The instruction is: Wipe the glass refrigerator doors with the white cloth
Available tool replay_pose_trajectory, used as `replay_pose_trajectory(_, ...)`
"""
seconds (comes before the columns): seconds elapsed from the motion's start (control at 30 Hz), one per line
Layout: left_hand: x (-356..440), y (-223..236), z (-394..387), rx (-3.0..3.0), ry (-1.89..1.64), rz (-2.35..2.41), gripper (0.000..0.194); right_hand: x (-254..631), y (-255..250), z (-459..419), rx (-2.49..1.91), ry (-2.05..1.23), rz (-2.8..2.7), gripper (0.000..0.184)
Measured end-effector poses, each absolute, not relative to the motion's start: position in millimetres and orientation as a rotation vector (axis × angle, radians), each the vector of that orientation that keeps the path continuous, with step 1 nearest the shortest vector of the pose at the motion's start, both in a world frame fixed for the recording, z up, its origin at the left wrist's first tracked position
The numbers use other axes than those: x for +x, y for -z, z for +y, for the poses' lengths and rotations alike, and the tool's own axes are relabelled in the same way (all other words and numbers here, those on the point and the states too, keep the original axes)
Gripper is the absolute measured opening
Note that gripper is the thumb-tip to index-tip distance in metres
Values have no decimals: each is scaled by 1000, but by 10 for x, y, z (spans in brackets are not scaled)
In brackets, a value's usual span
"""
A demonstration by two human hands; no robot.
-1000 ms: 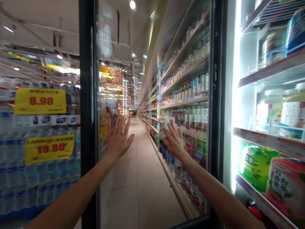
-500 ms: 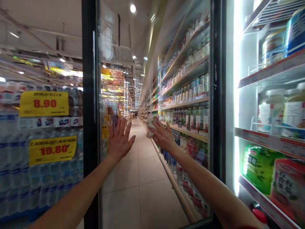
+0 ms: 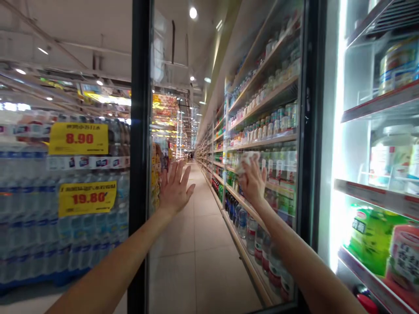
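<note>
In front of me a glass door with a black frame stands swung out from a lit drinks cooler. My left hand lies flat toward the left part of the pane, fingers spread, holding nothing. On the right part of the glass, my right hand presses a crumpled whitish cloth under its fingers. The palm hides part of the cloth. Shelves of drinks show in the glass behind both hands.
At right, cooler shelves hold bottles, cans and a green drink pack. On the left, stacked packs of bottled water carry yellow price signs. The door's black left frame edge rises beside my left forearm.
My right hand swept left across the glass with the cloth, then back to the right. The left hand keeps its place on the door. The whole view has shifted slightly.
</note>
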State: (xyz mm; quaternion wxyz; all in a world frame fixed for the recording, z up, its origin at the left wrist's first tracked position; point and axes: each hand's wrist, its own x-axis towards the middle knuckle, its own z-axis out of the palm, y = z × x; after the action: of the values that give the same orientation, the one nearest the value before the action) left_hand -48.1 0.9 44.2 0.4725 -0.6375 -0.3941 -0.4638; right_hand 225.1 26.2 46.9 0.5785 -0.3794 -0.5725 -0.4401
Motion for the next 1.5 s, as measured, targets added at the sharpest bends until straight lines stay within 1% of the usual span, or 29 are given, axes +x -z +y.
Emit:
replay_pose_trajectory(0.07, -476, -438, 4, -1570, 1124, -988, 64, 2369, -472, 297, -1016, 857, -1021, 44)
replay_pose_trajectory(0.1, -476, -436, 8, -1576, 1124, -995, 63, 2367, -445, 299, -1033, 826, -968, 45)
replay_pose_trajectory(0.13, -478, -435, 16, -1582, 1127, -998, 63, 2328, -395, 290, -1022, 841, -1003, 45)
replay_pose_trajectory(0.23, -492, -438, 45, -1603, 1162, -993, 62, 2175, -160, 234, -874, 1048, -1436, 42)
replay_pose_trajectory(0.3, -497, -443, 50, -1614, 1178, -992, 63, 2220, -30, 222, -825, 1124, -1588, 42)
replay_pose_trajectory(0.37, -486, -434, 37, -1618, 1164, -1003, 62, 2402, 24, 253, -923, 1059, -1403, 42)
replay_pose_trajectory(0.43, -456, -395, 18, -1611, 1139, -1013, 63, 2579, 31, 301, -1051, 903, -1058, 45)
replay_pose_trajectory(0.5, -417, -323, 7, -1604, 1118, -1009, 66, 2603, 56, 318, -1096, 801, -866, 47)
replay_pose_trajectory(0.57, -387, -238, 13, -1602, 1101, -989, 69, 2466, 138, 288, -1061, 848, -991, 48)
replay_pose_trajectory(0.67, -382, -148, 35, -1602, 1078, -954, 71, 2274, 289, 221, -914, 1043, -1481, 45)
replay_pose_trajectory(0.73, -395, -130, 43, -1607, 1070, -950, 70, 2352, 323, 222, -895, 1068, -1546, 43)
replay_pose_trajectory(0.87, -414, -137, 42, -1620, 1070, -949, 69, 2715, 243, 334, -1115, 776, -904, 47)
replay_pose_trajectory(0.93, -413, -134, 46, -1625, 1080, -936, 69, 2698, 265, 346, -1145, 704, -808, 49)
replay_pose_trajectory(1.0, -409, -127, 50, -1639, 1093, -934, 69, 2534, 379, 296, -1103, 792, -1028, 49)
replay_pose_trajectory(1.07, -403, -120, 52, -1649, 1109, -932, 69, 2383, 530, 218, -999, 955, -1401, 46)
replay_pose_trajectory(1.13, -402, -118, 54, -1647, 1109, -932, 70, 2398, 634, 166, -925, 1055, -1624, 44)
replay_pose_trajectory(1.2, -410, -120, 62, -1636, 1102, -925, 70, 2581, 647, 173, -993, 1019, -1491, 43)
replay_pose_trajectory(1.27, -429, -126, 74, -1636, 1101, -924, 70, 2777, 590, 228, -1126, 869, -1128, 46)
replay_pose_trajectory(1.33, -436, -131, 75, -1637, 1108, -927, 69, 2800, 529, 279, -1172, 767, -924, 49)
replay_pose_trajectory(1.4, -391, -126, 46, -1637, 1116, -917, 67, 2573, 518, 283, -1117, 802, -1046, 47)
replay_pose_trajectory(1.5, -161, -71, -53, -1736, 1089, -759, 59, 1988, 595, 206, -953, 904, -1447, 40)
